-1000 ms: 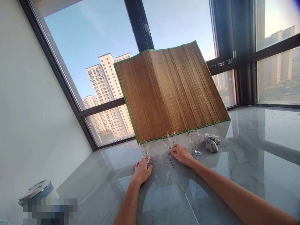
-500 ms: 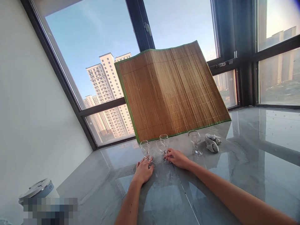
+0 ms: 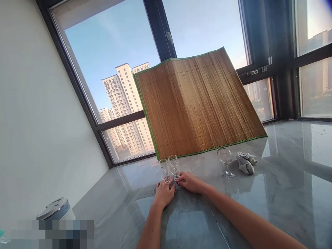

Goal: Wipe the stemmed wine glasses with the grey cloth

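Small clear stemmed glasses stand close together on the grey marble surface (image 3: 124,204). My left hand (image 3: 165,193) is at the foot of the left glass (image 3: 163,165), its fingers closed about the low stem. My right hand (image 3: 191,182) pinches the stem of the glass beside it (image 3: 173,162), coming from the right. The two bowls nearly touch. A faint further rim shows by the left glass, too unclear to separate. Another stemmed glass (image 3: 225,159) stands upright alone to the right, next to a crumpled grey cloth (image 3: 246,163).
A bamboo mat (image 3: 202,103) with green edging leans against the window behind the glasses. At lower left is a lidded cup (image 3: 55,209), partly blurred out. A white wall (image 3: 46,114) bounds the left side.
My right hand has brought its glass leftward, closer to the glass at my left hand. The whole view has shifted slightly.
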Demonstrator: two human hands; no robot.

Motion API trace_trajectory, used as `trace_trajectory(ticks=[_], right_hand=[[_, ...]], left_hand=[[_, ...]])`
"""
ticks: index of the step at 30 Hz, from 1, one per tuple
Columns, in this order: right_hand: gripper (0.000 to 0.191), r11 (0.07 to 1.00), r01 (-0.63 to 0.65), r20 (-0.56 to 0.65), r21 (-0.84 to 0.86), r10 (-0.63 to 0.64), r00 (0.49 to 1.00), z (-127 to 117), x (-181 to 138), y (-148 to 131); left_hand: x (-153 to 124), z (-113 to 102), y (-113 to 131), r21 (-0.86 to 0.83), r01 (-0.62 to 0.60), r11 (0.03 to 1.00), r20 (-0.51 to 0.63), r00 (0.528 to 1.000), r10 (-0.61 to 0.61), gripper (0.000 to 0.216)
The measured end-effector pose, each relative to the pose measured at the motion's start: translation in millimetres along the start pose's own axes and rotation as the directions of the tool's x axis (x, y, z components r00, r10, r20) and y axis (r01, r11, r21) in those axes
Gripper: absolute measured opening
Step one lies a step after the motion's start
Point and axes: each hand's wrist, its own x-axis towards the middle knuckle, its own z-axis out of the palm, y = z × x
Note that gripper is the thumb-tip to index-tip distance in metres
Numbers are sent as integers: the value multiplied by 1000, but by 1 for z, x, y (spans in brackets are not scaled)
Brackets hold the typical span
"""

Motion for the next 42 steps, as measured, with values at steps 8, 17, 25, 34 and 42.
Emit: trace_trajectory(ticks=[8,17,25,34,42], right_hand=[[18,998,57,14,29,-57,998,-4,-6,5],[21,996,66,37,61,-69,997,-6,-9,4],[19,999,33,45,32,-35,998,-11,-18,-2],[20,999,30,34,38,-31,999,-17,-21,-9],[22,970,-71,-184,-231,28,983,-49,-27,-31]], left_hand=[[0,-2,-2,53,-16,998,10,1000,15,52],[2,-2,-8,55,32,998,38,999,-35,58],[-1,-7,-11,-30,7,1000,24,1000,-6,54],[3,-8,-18,-182,-55,982,-89,995,39,42],[5,-3,-29,-234,-65,970,-114,993,39,42]])
